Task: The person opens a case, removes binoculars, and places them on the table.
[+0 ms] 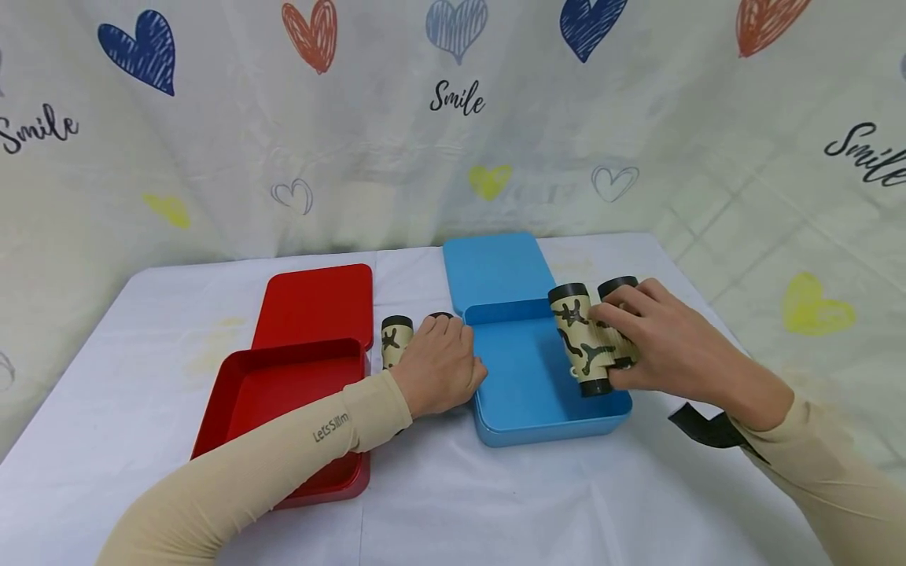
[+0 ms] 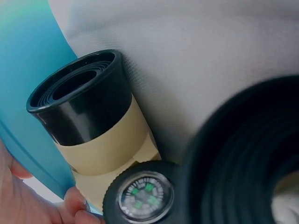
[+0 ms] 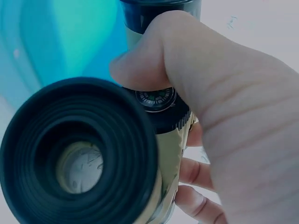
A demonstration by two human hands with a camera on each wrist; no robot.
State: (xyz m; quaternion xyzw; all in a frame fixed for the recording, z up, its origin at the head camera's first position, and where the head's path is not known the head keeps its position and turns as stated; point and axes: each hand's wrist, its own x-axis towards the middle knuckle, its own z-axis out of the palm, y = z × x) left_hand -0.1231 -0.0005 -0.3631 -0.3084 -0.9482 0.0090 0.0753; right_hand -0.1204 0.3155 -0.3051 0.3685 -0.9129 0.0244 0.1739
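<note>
My right hand (image 1: 658, 342) grips a pair of camouflage-patterned binoculars (image 1: 582, 342) over the right part of the open blue box (image 1: 552, 435). In the right wrist view the thumb (image 3: 145, 60) lies across the middle, over a small compass (image 3: 155, 97), with fingers beneath. Between the blue box and the red box (image 1: 357, 489), my left hand (image 1: 440, 365) holds a second pair of camouflage binoculars (image 1: 396, 334), hiding much of it. The left wrist view shows its black eyecup (image 2: 84, 105), its compass dial (image 2: 145, 197) and fingertips (image 2: 77, 203) at its side.
Behind the boxes lie a red lid (image 1: 314, 303) and a blue lid (image 1: 499, 271). A white cloth covers the table (image 1: 538, 503). My left forearm crosses over the red box. A curtain printed with hearts (image 1: 396, 141) hangs behind the table.
</note>
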